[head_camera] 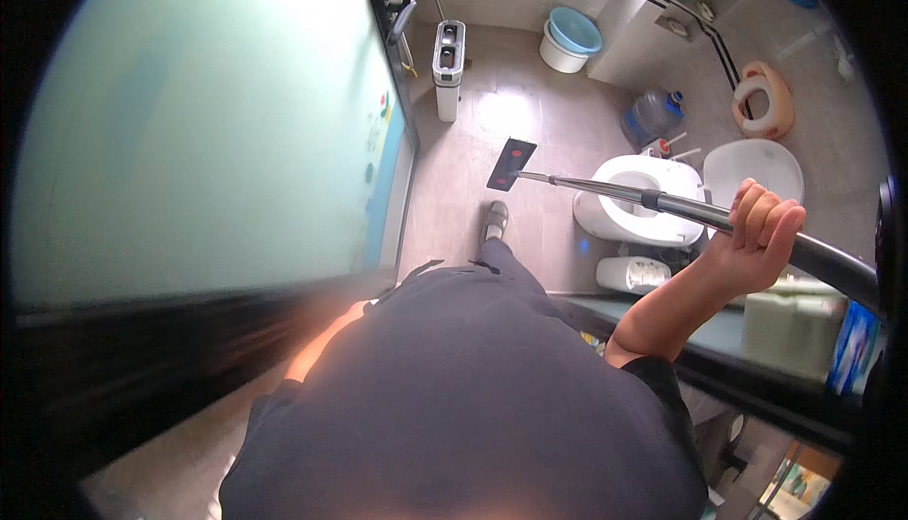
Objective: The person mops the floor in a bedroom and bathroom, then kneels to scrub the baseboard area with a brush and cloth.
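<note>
My right hand (pixel 762 232) is wrapped around the metal pole (pixel 681 205) of a flat mop, close to its dark grip at the right. From there the pole runs leftward across the toilet bowl (pixel 603 218) in this view, down to a dark rectangular mop head (pixel 512 164). That head bears two red spots and is just ahead of my shoe (pixel 496 216) on the tiled floor. My left forearm (pixel 323 346) shows beside my dark shirt, but the left hand is hidden at the shirt's edge.
A frosted glass door (pixel 213 130) stands at my left. Ahead are a narrow mop bucket (pixel 448 69) and a blue basin (pixel 575 30) on a white bucket. A water jug (pixel 649 119), an orange child's toilet seat (pixel 770 101) and a white bin (pixel 631 275) are at the right.
</note>
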Demonstrator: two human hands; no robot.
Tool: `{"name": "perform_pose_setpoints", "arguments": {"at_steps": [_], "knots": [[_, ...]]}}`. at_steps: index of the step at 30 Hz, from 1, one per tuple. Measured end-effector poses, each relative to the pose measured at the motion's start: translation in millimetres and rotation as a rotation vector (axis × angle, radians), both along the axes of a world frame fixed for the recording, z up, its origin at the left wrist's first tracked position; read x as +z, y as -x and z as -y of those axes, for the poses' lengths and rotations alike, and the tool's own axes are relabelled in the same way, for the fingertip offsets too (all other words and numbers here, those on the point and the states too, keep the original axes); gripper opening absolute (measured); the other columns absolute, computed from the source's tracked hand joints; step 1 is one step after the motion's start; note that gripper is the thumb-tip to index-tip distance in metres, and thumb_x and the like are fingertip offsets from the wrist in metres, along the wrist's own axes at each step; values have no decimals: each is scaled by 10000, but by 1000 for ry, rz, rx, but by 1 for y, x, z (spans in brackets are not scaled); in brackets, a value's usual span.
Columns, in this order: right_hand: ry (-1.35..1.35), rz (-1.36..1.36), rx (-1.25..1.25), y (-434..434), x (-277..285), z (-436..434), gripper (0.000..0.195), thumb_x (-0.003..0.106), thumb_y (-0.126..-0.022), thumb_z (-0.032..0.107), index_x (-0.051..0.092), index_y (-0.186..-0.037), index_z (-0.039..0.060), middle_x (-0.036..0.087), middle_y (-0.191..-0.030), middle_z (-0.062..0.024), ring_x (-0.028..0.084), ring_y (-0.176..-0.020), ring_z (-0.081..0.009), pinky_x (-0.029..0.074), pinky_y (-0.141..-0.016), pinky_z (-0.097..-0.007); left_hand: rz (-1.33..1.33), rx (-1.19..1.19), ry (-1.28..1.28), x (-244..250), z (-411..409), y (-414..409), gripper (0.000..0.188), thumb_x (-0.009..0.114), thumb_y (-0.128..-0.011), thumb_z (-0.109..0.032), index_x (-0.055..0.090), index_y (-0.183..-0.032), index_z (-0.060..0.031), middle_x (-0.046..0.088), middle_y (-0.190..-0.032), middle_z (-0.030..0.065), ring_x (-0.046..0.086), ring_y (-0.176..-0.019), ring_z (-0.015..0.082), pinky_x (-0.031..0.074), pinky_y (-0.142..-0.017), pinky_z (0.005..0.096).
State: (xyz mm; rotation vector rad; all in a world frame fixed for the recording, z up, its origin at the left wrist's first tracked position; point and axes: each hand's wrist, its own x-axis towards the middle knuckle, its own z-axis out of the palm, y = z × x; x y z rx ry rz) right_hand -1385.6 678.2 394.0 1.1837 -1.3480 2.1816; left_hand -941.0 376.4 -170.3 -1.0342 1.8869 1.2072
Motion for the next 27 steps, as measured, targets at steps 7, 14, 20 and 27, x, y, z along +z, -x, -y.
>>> {"name": "perform_pose_setpoints", "arguments": {"at_steps": [7, 14, 20, 27], "knots": [[-201, -75, 411, 201, -9, 58, 314, 484, -918, 180, 394, -617, 172, 351, -467, 47, 249, -369, -73, 211, -424, -245, -84, 26, -31, -17, 22, 142, 194, 616, -845, -234, 680, -993, -126, 696, -975, 94, 666, -887, 219, 518, -783, 381], [-289, -32, 532, 339, -56, 183, 321, 536, -860, 134, 364, -590, 154, 333, -476, 28, 236, -396, -87, 201, -415, -261, -447, 296, 94, 42, 72, 339, 121, 567, -857, -77, 662, -931, -70, 678, -872, 68, 643, -832, 170, 512, -743, 305], [-374, 261, 490, 424, -149, 232, 347, 548, -833, 45, 329, -571, 106, 333, -508, 10, 275, -457, -85, 201, -434, -260, -467, 421, -94, 71, 107, 411, 134, 547, -886, -49, 659, -958, -36, 668, -926, 76, 618, -861, 132, 495, -766, 272], [-269, 417, 262, 447, -195, 277, 230, 601, -887, 107, 500, -682, 79, 481, -631, -22, 450, -581, -117, 359, -557, -254, -108, 360, -77, 30, 168, 402, 156, 589, -857, -101, 690, -974, -77, 696, -891, 64, 648, -813, 151, 510, -720, 302]]}}
